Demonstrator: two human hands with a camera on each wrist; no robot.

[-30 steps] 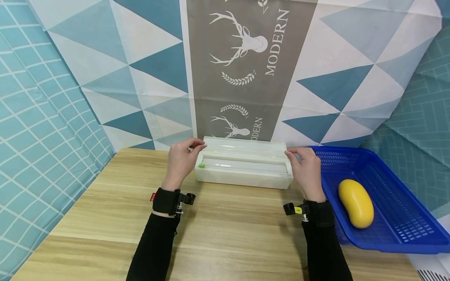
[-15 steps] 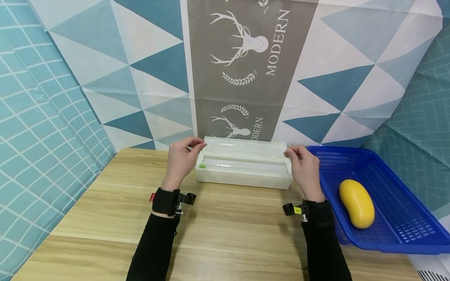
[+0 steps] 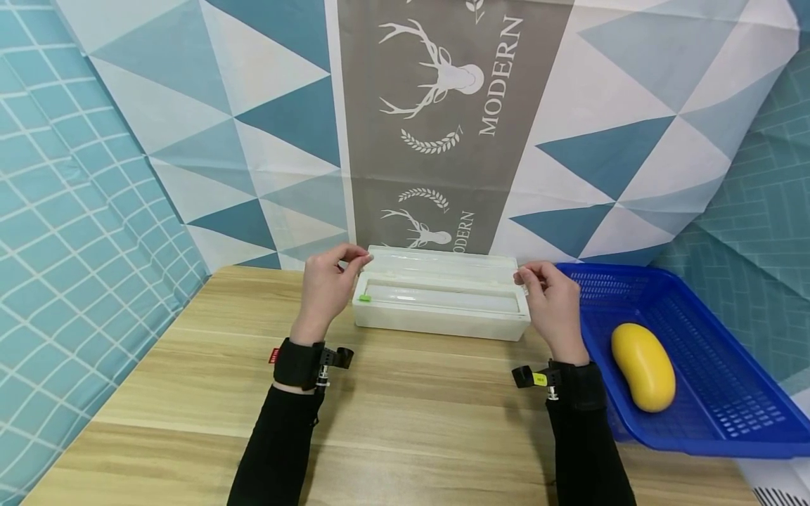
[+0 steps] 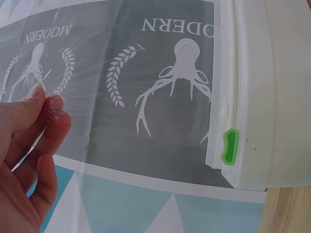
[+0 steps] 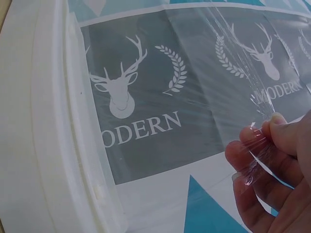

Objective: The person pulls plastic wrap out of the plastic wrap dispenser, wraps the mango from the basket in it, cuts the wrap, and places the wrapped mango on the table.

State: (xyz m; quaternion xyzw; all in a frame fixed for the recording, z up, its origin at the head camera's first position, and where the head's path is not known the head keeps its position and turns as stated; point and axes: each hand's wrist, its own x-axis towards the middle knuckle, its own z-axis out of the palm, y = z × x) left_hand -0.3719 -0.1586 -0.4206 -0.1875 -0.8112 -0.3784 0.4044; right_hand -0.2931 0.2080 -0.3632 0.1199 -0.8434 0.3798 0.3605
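Observation:
A white cling film dispenser [image 3: 436,320] sits on the wooden table with a green slider cutter [image 4: 231,146] at its left end. Clear cling film [image 5: 252,82] stretches from it between both hands, with the printed wall showing through. My left hand [image 3: 324,292] pinches the film's left corner between thumb and fingers, just behind the dispenser's left end. At the other end, my right hand [image 3: 553,306] pinches the right corner, where the film bunches and creases over the fingertips. In the head view the film is hard to make out.
To the right of the dispenser stands a blue plastic basket [image 3: 709,446], with a smooth yellow mango-shaped object [image 3: 643,367] inside. A patterned cloth [image 3: 436,161] rises right behind the dispenser. The wooden table [image 3: 430,422] extends in front.
The right hand's fingers have shifted slightly at the film's corner, first a little left, then back right. The left hand and dispenser stay practically where they were.

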